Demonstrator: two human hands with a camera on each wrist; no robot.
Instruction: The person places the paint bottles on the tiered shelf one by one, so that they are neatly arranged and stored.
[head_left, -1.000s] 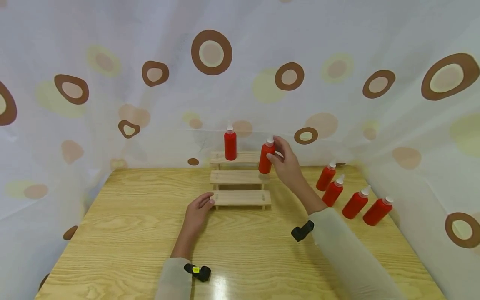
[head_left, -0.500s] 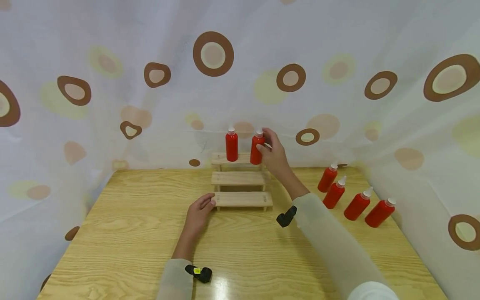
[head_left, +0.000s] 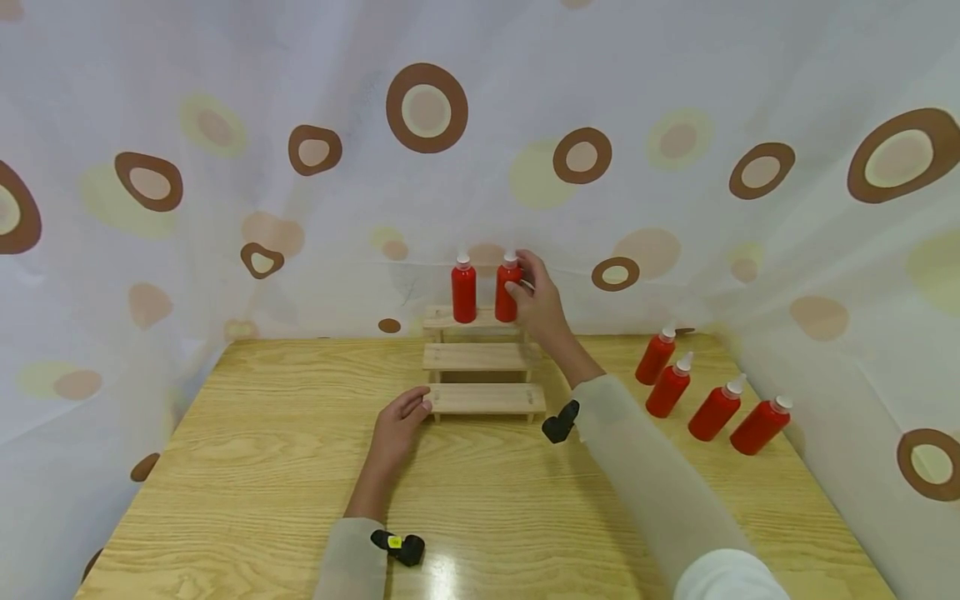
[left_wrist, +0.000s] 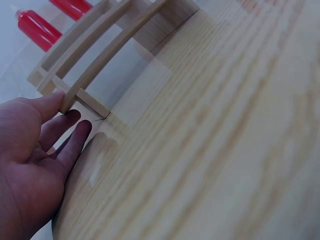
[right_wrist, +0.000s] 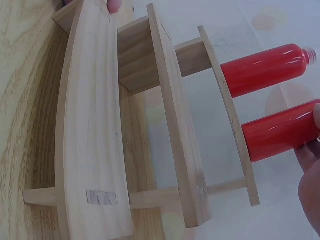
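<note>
A three-step wooden stand (head_left: 483,398) is on the table. On its top step one red bottle (head_left: 464,293) with a white nozzle cap stands upright at the left. To its right, a second red bottle (head_left: 506,293) is held upright between the thumb and fingers of my right hand (head_left: 543,310), its base at the top step in the right wrist view. My left hand (head_left: 395,429) pinches the left end of the lowest step; in the left wrist view the thumb (left_wrist: 49,104) lies against the step's corner, with the fingers beneath.
Several more red bottles (head_left: 714,412) with white caps stand in a slanting row on the wooden table (head_left: 285,467) at the right. A patterned white sheet (head_left: 510,183) hangs behind the table and along both sides.
My right hand has carried its red bottle leftward and back, from in front of the stand's right side onto the top step beside the other bottle. My left hand stays at the stand.
</note>
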